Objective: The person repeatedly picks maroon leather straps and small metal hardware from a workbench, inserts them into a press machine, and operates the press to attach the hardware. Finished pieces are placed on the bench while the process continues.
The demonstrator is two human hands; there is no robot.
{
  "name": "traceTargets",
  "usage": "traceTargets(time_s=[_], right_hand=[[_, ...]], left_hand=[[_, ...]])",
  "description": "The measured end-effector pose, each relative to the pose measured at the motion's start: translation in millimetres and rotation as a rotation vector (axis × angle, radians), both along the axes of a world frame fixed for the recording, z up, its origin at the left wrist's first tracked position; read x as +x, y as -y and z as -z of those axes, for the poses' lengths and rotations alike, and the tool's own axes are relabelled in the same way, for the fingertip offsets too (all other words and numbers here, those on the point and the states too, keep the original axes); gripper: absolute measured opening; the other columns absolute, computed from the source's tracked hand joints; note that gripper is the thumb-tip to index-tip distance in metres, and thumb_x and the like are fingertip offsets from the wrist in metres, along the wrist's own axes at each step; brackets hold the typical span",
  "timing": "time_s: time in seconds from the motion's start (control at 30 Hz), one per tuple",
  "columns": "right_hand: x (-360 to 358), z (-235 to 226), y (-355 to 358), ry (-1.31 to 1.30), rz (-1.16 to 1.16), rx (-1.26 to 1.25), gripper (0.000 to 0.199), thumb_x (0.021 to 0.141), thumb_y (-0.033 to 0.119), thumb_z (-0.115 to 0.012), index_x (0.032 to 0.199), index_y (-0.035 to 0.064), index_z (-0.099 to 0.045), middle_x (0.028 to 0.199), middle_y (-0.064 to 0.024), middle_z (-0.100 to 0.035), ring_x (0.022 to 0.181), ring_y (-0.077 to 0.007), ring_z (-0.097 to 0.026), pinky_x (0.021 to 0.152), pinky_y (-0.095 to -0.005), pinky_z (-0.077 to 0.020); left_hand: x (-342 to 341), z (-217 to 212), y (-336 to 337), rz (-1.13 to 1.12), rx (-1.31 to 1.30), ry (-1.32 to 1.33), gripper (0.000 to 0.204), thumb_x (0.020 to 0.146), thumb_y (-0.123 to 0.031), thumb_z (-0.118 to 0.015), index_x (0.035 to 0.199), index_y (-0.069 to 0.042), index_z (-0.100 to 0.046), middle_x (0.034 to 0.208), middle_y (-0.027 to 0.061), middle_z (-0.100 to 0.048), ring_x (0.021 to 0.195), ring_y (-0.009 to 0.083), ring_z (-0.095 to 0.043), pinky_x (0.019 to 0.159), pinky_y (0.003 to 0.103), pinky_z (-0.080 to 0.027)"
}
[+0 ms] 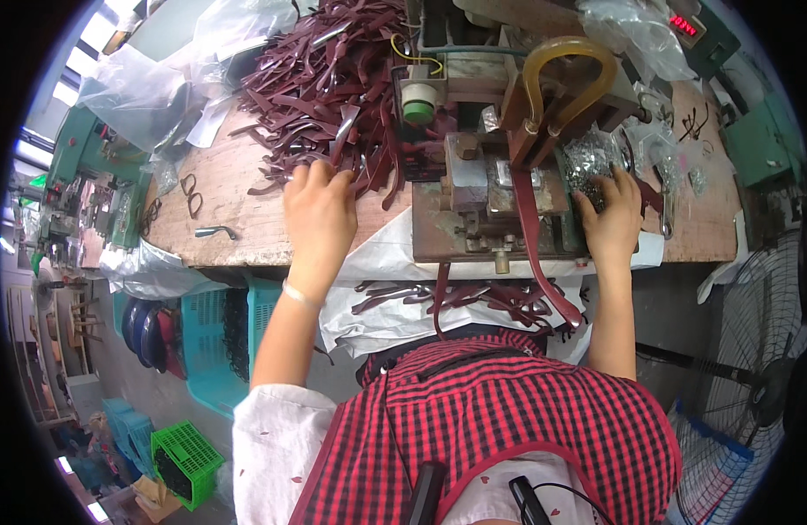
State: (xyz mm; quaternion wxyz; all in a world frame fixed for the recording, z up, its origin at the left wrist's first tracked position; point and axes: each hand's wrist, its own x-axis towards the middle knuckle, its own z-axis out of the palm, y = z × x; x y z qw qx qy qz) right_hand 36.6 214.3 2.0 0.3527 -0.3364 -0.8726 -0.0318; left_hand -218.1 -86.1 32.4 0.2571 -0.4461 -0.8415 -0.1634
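Note:
My left hand (320,214) rests at the near edge of a heap of maroon eyeglass temples (320,96), its bent fingers slightly apart. No temple shows clearly in its grasp; the undersides of the fingers are hidden. To the right, my right hand (615,214) reaches into a mass of small shiny metal parts (593,157), thumb and fingers apart. Whether a tiny part touches the fingertips is too small to tell. Between the hands stands a bench press machine (473,188). A long maroon strip (530,223), shaped like a temple, hangs down its front past the table edge.
More temples (473,297) lie on white sheeting at my lap. Clear plastic bags (150,96) cover the back left. One loose temple (215,232) lies on the wooden table (263,241). A turquoise basket (213,341) stands below left, a wire fan (745,367) at right.

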Motion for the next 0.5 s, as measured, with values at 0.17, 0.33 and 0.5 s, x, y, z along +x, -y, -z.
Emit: traceTargets(time_s=[0.17, 0.33, 0.5], right_hand=[[-3.5, 6.0, -3.4, -0.044, -0.079, -0.109, 0.018, 0.086, 0.017, -0.078, 0.099, 0.0047, -0.077, 0.120, -0.0146, -0.071, 0.115, -0.0352, -0.064, 0.097, -0.0446, -0.0505], [6.2, 14.4, -25.1, -0.129, -0.145, -0.144, 0.016, 0.092, 0.014, -0.072, 0.103, 0.0037, -0.076, 0.108, -0.0158, -0.075, 0.104, -0.0352, -0.069, 0.093, -0.0414, -0.0527], [-9.3, 3.4, -20.7, -0.259, -0.213, -0.258, 0.015, 0.093, 0.013, -0.070, 0.103, 0.0028, -0.076, 0.100, -0.0152, -0.075, 0.091, -0.0315, -0.071, 0.084, -0.0379, -0.0533]], left_hand=[[-41.9, 45.2, 4.8, -0.017, -0.118, -0.040, 0.001, 0.074, -0.004, -0.065, 0.074, -0.005, -0.064, 0.094, 0.0124, -0.056, 0.092, 0.0324, -0.057, 0.077, 0.042, -0.047], [-49.9, -30.1, 26.6, -0.158, -0.214, -0.017, 0.006, 0.081, -0.008, -0.067, 0.078, -0.005, -0.071, 0.087, 0.0119, -0.063, 0.086, 0.0320, -0.065, 0.074, 0.045, -0.053], [-44.4, -76.9, 17.8, 0.045, 0.311, 0.440, 0.015, 0.088, -0.014, -0.077, 0.099, -0.004, -0.074, 0.089, 0.0090, -0.073, 0.073, 0.0208, -0.069, 0.065, 0.034, -0.052]])
